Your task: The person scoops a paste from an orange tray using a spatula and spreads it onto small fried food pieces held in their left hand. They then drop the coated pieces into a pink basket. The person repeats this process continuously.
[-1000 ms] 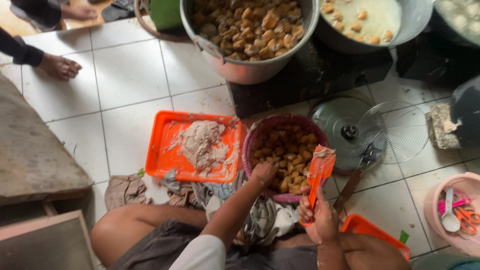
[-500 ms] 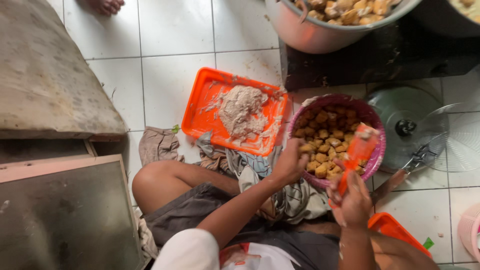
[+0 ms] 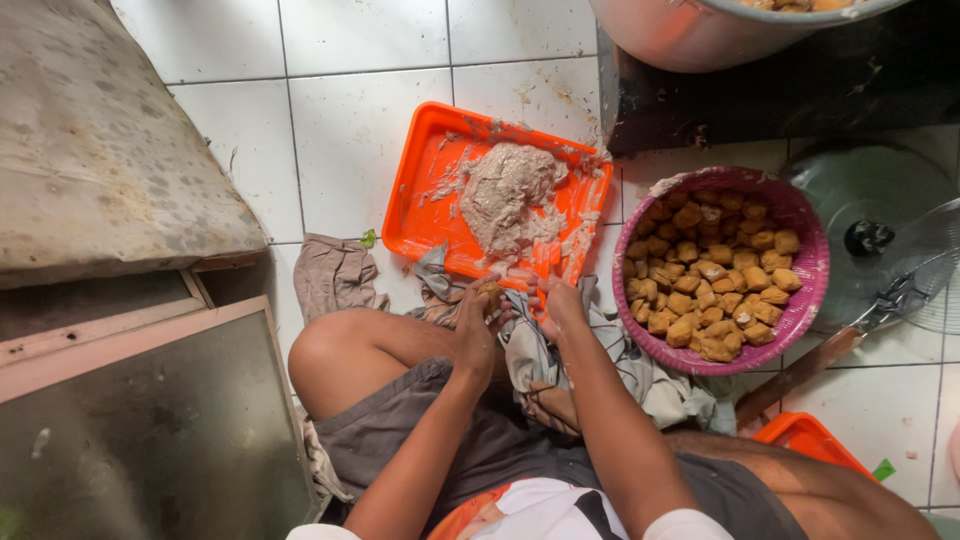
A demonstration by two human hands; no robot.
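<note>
Person sits cross-legged on the white tiled floor (image 3: 370,130). Left hand (image 3: 478,325) is curled around a small brown piece, apparently a fried tofu puff (image 3: 491,292), held just at the near edge of the orange tray (image 3: 420,215). Fingers closed on it, thumb side up. Right hand (image 3: 560,305) sits beside it, fingertips at the tray's near rim by a scrap of grey cloth (image 3: 525,345); whether it grips anything cannot be told, as the fingers are partly hidden.

Mound of pale grey-brown paste (image 3: 505,195) lies mid-tray, smeared toward the edges. Pink basket (image 3: 800,300) of tofu puffs sits right of the tray, apart from it.

Risks, as judged:
- Puff looks soft; a tight squeeze could tear it.
- Paste already reaches the tray rim; scooping near the edge could push it onto the floor or cloth.
- Pasty fingers may lose grip on the puff, dropping it into the lap.
- Tray rests partly on cloth, so it could tip under pressure.
</note>
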